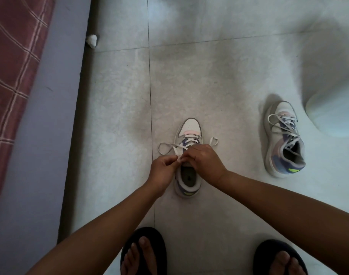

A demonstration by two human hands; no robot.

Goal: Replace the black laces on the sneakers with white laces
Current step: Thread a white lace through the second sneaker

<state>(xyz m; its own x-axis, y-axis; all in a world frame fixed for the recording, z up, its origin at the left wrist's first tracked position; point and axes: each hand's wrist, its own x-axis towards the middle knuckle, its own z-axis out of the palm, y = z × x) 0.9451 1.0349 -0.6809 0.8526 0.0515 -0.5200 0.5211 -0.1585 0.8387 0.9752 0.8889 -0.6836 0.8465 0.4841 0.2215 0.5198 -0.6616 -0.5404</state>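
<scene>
Head view: left hand [163, 167] and right hand [204, 160] both pinch the flat white lace [170, 146] over the white-and-purple sneaker [188, 155] at centre. Its laced twin sneaker [284, 138] lies at three o'clock on the grey tiled floor [209, 76].

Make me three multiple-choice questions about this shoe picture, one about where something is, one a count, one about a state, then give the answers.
1. Where is the second sneaker? A) right of the one being laced B) on the bed C) on a foot
2. How many sneakers are on the floor? A) one B) two C) three
3. What are the hands doing? A) resting open B) pinching a white lace C) lifting a sneaker

Answers: 1 A, it lies to the right of the near sneaker. 2 B, only those two show. 3 B, the left hand and right hand meet on the white lace.
</scene>
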